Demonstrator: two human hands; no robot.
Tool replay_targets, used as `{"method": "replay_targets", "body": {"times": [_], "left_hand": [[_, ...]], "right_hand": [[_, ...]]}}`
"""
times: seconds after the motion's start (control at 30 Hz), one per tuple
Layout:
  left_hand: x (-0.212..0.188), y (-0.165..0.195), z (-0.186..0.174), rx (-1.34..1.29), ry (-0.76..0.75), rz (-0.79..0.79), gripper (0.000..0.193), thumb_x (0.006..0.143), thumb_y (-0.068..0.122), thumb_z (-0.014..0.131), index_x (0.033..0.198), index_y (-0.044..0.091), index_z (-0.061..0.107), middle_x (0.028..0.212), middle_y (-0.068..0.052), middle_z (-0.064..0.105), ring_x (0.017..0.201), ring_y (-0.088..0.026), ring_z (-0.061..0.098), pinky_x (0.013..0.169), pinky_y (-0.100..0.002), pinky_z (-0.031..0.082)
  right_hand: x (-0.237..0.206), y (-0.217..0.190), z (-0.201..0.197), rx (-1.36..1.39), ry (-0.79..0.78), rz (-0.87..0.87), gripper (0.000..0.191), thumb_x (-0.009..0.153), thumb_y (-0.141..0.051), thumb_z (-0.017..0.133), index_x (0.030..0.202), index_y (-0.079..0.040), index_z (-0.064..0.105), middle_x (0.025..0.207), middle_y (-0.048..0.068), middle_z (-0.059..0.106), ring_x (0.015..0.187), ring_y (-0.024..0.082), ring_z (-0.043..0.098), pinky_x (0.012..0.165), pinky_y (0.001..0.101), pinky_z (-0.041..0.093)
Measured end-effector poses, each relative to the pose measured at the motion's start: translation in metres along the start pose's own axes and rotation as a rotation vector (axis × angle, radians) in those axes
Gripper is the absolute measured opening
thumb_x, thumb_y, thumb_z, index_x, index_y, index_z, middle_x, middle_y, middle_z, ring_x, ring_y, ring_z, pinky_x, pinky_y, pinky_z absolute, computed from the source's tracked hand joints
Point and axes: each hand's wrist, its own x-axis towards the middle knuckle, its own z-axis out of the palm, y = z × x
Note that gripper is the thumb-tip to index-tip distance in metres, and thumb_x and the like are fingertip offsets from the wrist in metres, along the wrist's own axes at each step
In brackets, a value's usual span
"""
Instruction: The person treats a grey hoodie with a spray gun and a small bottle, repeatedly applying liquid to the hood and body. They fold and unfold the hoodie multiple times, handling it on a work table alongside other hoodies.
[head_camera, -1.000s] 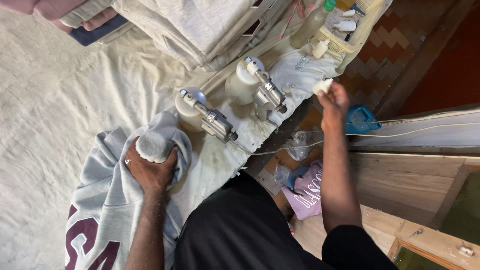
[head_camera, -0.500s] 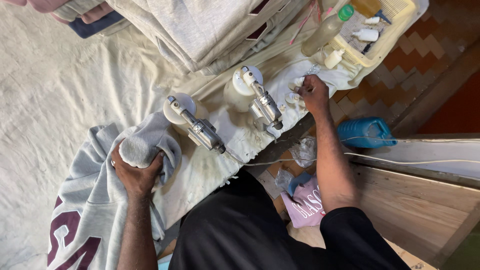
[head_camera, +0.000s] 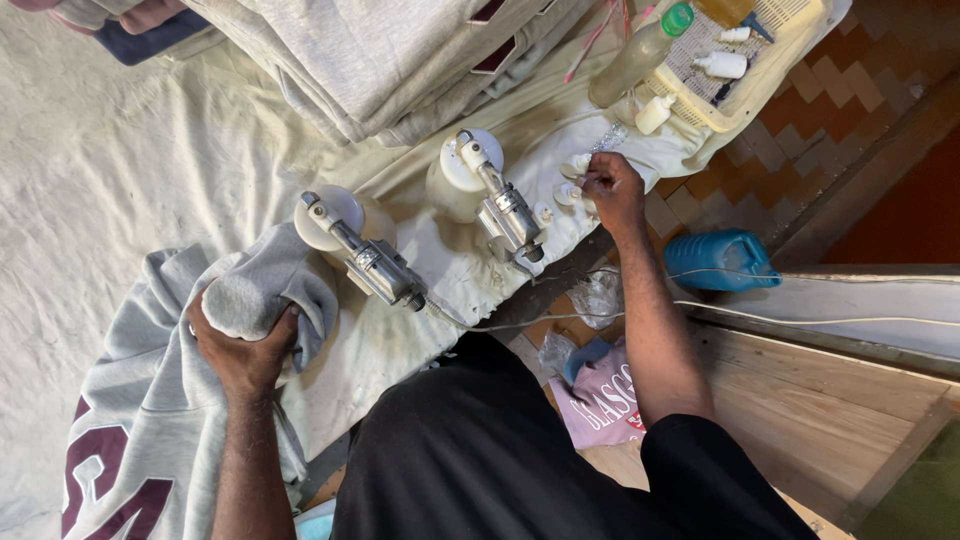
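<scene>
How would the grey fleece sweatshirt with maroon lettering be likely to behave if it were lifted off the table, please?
The grey fleece sweatshirt with maroon lettering would probably be floppy: it lies in soft folds and drapes over the rounded form under the left hand. It looks thick, so likely bulky but fairly light. Its fuzzy surface suggests it would grip, not slip, on the cream table cloth.

A garment workshop: folded grey sweatshirts (head_camera: 400, 60) are stacked at 12 o'clock on a cloth-covered worktable (head_camera: 120, 170), with two spray guns (head_camera: 375, 265) at centre and a tray of bottles (head_camera: 740, 70) at 1 o'clock.
</scene>
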Motion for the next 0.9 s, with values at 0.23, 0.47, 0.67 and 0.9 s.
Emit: {"method": "replay_targets", "body": {"times": [0.23,0.47,0.67,0.9], "left_hand": [[-0.001,-0.001,0.004,-0.011,0.012,-0.020,0.097,0.071,0.032,0.093,0.148,0.001,0.044,0.136,-0.022,0.050,0.132,-0.039,0.054,0.112,-0.058,0.046],[0.000,0.006,0.005,0.006,0.025,-0.032,0.095,0.070,0.031,0.094,0.145,0.001,0.045,0.135,-0.021,0.052,0.131,-0.039,0.056,0.111,-0.058,0.046],[0.000,0.015,0.001,-0.161,0.013,-0.049,0.091,0.070,0.028,0.090,0.144,0.003,0.046,0.136,-0.018,0.055,0.131,-0.034,0.059,0.111,-0.051,0.051],[0.005,0.010,-0.003,-0.171,0.072,0.035,0.088,0.066,0.026,0.094,0.141,0.004,0.052,0.134,-0.018,0.056,0.127,-0.037,0.057,0.109,-0.051,0.048]], "right_hand": [[-0.012,-0.005,-0.021,0.055,0.037,0.016,0.030,0.094,0.004,0.074,0.121,-0.002,0.063,0.116,0.009,0.073,0.103,0.014,0.070,0.091,0.0291,0.056],[0.036,-0.006,-0.050,-0.075,0.504,0.035,0.033,0.092,-0.004,0.080,0.122,-0.004,0.065,0.107,0.007,0.069,0.092,0.012,0.065,0.078,0.0283,0.056],[0.077,-0.007,-0.041,-0.290,0.619,-0.180,0.039,0.083,-0.009,0.092,0.112,0.001,0.068,0.103,0.010,0.065,0.094,0.022,0.060,0.080,0.0367,0.052],[-0.024,-0.082,-0.021,0.532,0.505,-0.362,0.030,0.093,0.002,0.078,0.118,0.003,0.062,0.118,0.016,0.069,0.111,0.026,0.067,0.105,0.0406,0.060]]}}
